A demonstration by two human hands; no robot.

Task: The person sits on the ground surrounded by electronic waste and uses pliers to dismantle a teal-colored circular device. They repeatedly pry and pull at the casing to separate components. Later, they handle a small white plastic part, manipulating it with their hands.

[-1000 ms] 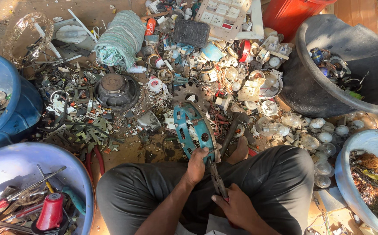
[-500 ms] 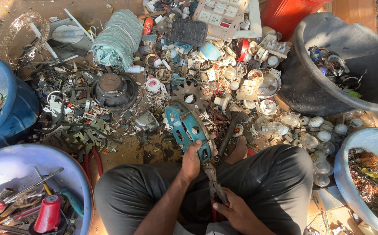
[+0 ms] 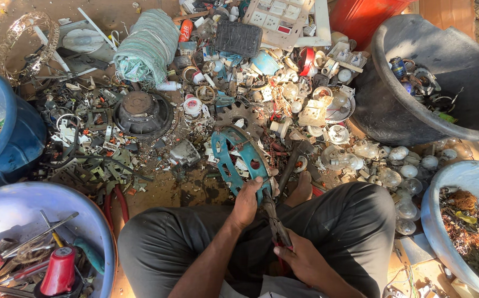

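Left hand [image 3: 246, 203] clamped around the lower rim of the teal perforated metal frame [image 3: 238, 157], which stands tilted on the ground before the knees. Right hand [image 3: 301, 259] closed on pliers [image 3: 275, 223], tips at the frame's edge. Risk: pliers slipping toward left fingers. Frame looks chipped, grimy, amid scattered bulbs [image 3: 394, 165].
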